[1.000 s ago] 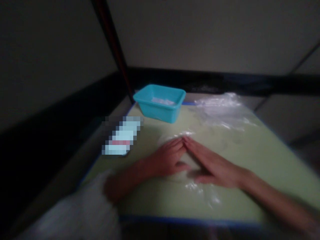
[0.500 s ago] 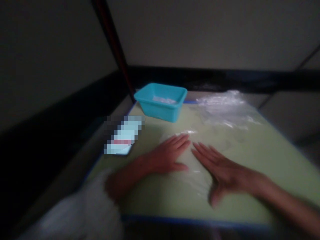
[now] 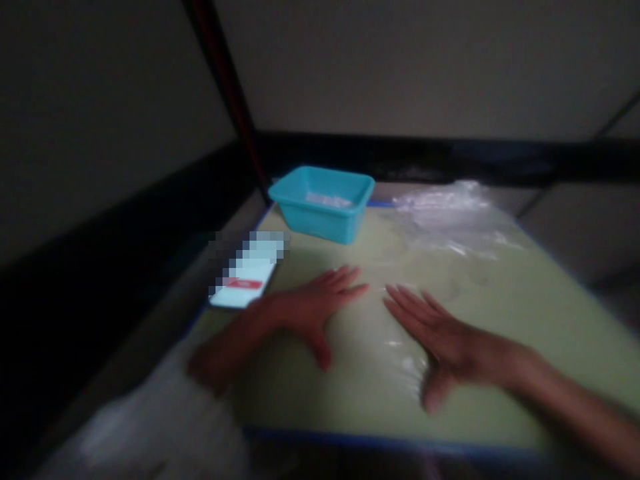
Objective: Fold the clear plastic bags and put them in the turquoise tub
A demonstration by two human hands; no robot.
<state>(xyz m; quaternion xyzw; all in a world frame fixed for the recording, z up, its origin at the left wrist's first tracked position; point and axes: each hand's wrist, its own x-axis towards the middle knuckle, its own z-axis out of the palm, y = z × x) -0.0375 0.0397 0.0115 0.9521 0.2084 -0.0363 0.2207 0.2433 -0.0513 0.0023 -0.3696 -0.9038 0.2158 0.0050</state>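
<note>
A thin clear plastic sheet lies flat on the yellow-green table, wrinkled and shiny near its right side. My left hand is palm down at the sheet's left side, its fingers spread and the thumb pointing toward me. On the right side of the sheet rests my right hand, also palm down with fingers stretched out and thumb apart. Neither hand grips anything. The sheet's outline is faint and hard to make out.
A turquoise basket with some clear plastic inside stands at the table's back left. Crumpled clear plastic lies at the back right. A phone with a lit screen is at the left edge, close to my left forearm.
My left hand has slid left and its thumb has swung out toward me, so the gap between the hands is wider. My right hand has hardly moved.
</note>
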